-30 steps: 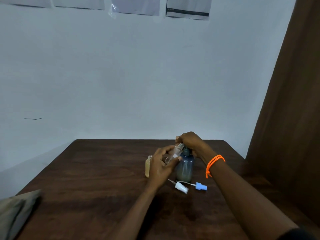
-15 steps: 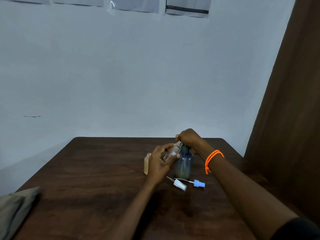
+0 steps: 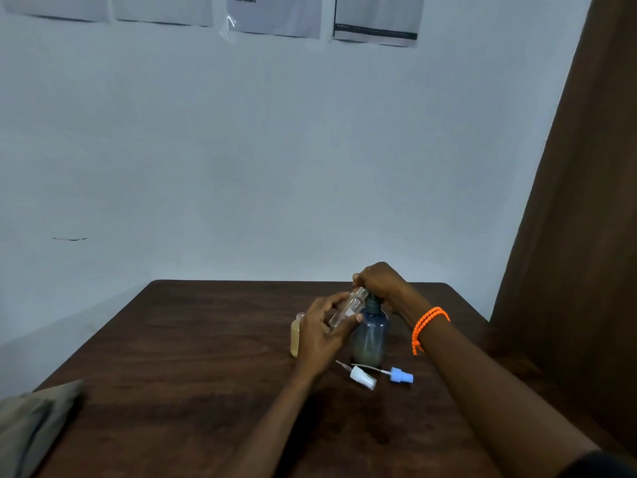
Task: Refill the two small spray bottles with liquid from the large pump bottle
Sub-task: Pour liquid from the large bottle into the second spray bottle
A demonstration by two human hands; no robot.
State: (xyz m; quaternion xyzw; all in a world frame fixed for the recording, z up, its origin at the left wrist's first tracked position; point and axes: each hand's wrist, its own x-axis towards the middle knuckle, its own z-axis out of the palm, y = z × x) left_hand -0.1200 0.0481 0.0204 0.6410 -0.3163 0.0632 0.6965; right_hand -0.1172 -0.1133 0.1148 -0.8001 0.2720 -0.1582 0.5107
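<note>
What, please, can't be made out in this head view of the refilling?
- Pump nozzle of the dark blue pump bottle: hidden under the right hand.
- Liquid level in the tilted clear spray bottle: too small, partly covered by the left hand.
- Grey cloth: cut off by the left edge.

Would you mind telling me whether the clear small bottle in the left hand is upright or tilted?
Tilted. The clear small bottle leans with its open neck toward the pump bottle.

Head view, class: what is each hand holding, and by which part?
The left hand grips the small clear bottle round its lower body, tilted toward the pump. The right hand covers the pump bottle at its pump head.
</note>
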